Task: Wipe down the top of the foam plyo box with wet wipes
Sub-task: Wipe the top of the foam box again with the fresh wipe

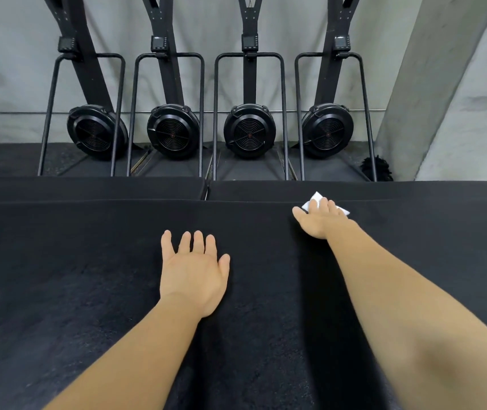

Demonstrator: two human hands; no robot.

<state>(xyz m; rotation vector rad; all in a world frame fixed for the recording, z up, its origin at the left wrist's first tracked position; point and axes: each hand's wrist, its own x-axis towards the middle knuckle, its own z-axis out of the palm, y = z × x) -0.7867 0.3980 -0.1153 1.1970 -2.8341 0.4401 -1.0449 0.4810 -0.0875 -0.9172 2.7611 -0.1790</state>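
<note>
The black foam plyo box [74, 276] fills the lower half of the head view, its flat top facing me. My left hand [193, 273] lies flat on the top near the middle, fingers straight and spread. My right hand [322, 218] reaches to the far right part of the top, close to the far edge. It presses a white wet wipe [316, 198] flat under straight fingers. White corners of the wipe show beyond the fingertips and at the hand's right side.
Beyond the near box lie two more black box tops [88, 187], split by a seam [206, 190]. Several black ski machines with round fan housings [249, 131] stand against a grey wall. A concrete pillar [443, 99] rises at the right.
</note>
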